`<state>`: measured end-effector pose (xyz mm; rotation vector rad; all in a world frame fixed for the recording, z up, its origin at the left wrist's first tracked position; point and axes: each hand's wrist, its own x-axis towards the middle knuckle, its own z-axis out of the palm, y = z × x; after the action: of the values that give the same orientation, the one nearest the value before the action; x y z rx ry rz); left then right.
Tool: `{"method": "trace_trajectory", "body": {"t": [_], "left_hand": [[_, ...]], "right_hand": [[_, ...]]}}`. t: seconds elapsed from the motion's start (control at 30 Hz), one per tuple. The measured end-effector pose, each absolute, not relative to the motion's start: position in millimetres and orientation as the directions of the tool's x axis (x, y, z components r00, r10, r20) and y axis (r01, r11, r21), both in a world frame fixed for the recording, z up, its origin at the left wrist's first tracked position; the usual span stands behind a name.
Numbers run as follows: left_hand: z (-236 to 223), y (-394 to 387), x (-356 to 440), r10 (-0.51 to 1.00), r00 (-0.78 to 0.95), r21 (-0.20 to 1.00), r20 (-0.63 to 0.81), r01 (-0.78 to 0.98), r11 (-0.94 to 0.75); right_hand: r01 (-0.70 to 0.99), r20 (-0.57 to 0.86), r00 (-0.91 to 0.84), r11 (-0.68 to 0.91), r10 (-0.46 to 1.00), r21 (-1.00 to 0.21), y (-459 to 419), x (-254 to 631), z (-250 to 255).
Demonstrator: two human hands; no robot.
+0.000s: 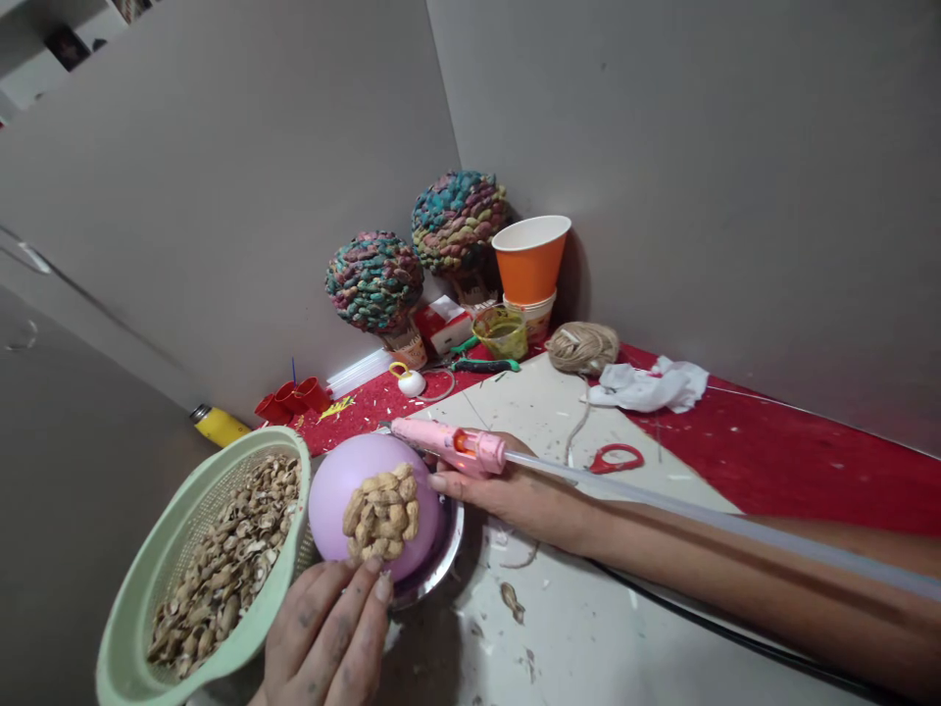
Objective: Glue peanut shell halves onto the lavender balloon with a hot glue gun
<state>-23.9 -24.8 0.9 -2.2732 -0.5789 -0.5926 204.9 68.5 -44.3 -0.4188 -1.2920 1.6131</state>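
Observation:
A purple balloon [330, 490] rests in a shiny metal bowl [447, 561]. A patch of tan peanut shells [380, 512] is stuck to its near side. My left hand [330, 628] is closed, fingers pressed together, its fingertips on a peanut shell at the patch's lower edge; the thumb is hidden. In my right hand [485, 490], beside the balloon, is a pink glue gun [441, 443], its nozzle pointing left over the balloon's top. A long translucent glue stick [698, 520] sticks out of its back, above my forearm.
Left of the bowl stands a green basket [118, 628] of peanut shells. Behind are two colourful shell-covered balls [374, 282], an orange paper cup [530, 260], pliers [485, 365] and twine [584, 346]. Red scissors [618, 458] lie right. A black cord [683, 628] runs under my right arm.

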Motion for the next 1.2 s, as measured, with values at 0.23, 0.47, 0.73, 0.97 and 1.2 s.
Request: {"method": "trace_trajectory", "body": {"t": [0.23, 0.47, 0.73, 0.97, 1.2], "left_hand": [[-10.3, -24.0, -29.3, 0.354, 0.61, -0.26, 0.709, 0.693, -0.672], [-22.1, -18.9, -21.0, 0.429, 0.282, 0.059, 0.858, 0.775, -0.629], [-23.2, -21.0, -20.2, 0.48, 0.287, 0.123, 0.829, 0.743, -0.658], [-26.4, -15.1, -0.8, 0.444, -0.019, 0.256, 0.896, 0.839, -0.48], [-29.3, -15.6, 4.0, 0.607, -0.074, 0.499, 0.791, 0.652, -0.571]], "right_hand": [[-0.417, 0.358, -0.449, 0.162, 0.819, -0.894, 68.6, 210.9, -45.4], [-0.335, 0.341, -0.43, 0.203, 0.836, -0.92, 69.7, 213.2, -50.3], [-0.352, 0.319, -0.419, 0.172, 0.85, -0.92, 66.8, 211.8, -44.7], [-0.285, 0.295, -0.411, 0.186, 0.863, -0.94, 66.9, 213.4, -49.2], [-0.308, 0.325, -0.433, 0.201, 0.841, -0.93, 67.7, 214.5, -46.2]]}}
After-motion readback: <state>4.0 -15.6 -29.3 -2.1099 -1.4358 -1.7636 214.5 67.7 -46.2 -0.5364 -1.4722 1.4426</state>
